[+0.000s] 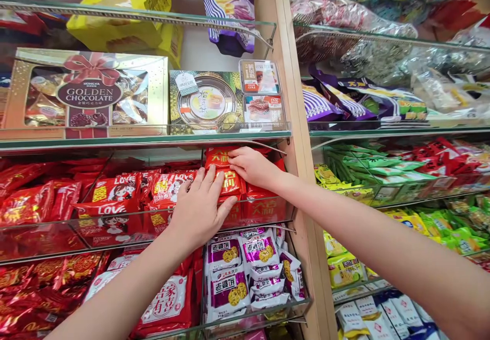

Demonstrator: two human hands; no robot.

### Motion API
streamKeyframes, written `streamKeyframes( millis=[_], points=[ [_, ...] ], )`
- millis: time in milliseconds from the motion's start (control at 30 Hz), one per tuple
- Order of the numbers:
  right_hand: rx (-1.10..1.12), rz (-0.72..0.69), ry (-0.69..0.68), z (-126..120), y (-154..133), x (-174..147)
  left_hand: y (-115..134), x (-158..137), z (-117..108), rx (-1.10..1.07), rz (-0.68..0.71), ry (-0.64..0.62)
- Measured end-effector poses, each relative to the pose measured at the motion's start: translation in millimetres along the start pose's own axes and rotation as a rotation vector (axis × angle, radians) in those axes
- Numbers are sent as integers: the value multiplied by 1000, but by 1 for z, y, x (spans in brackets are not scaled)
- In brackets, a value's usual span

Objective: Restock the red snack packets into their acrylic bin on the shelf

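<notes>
Both forearms extend up to the red snack packets (229,179) stacked at the right end of the middle glass shelf (57,235). Left hand (201,207) lies flat on the stack front, fingers spread wide. Right hand (252,166) rests palm-down on the top packet, fingers close together and bent over its rear edge

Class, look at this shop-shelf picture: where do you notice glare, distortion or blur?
Head view: even, bright light; glare on the glass shelf edge and the clear wrappers top right; straight shelves bow toward the corners; both hands, left hand and right hand, and the red packets are sharp.
</notes>
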State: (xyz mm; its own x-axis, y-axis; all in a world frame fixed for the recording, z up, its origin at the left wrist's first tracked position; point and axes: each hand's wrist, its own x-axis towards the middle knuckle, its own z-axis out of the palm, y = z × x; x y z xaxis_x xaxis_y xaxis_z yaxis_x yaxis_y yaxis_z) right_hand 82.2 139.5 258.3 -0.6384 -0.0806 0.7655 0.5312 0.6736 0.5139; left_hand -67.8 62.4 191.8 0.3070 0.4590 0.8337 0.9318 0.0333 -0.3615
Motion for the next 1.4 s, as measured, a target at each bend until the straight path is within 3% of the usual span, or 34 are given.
streamKeyframes(
  millis=[200, 400, 667, 967, 1067, 1267, 1400],
  points=[
    [-20, 50, -78, 4, 4, 12, -3, 10, -6, -15, 28, -70],
    [-35, 116, -14, 12, 8, 13, -9, 10, -8, -8, 76, -46],
    [55, 69, -103, -5, 15, 8, -24, 16, -5, -14, 104, -77],
    [-15, 120, -91, 3, 18, 12, -29, 16, -5, -40, 201, -86],
    [-9, 115, -125, 1, 14, 10, -26, 26, -7, -81, 147, -156],
    [-20, 83, -21, 0, 2, -16, -25, 38, 3, -89, 63, -255],
    [49, 5, 157, -14, -16, -56, -24, 42, -4, -81, 71, -273]
  ],
)
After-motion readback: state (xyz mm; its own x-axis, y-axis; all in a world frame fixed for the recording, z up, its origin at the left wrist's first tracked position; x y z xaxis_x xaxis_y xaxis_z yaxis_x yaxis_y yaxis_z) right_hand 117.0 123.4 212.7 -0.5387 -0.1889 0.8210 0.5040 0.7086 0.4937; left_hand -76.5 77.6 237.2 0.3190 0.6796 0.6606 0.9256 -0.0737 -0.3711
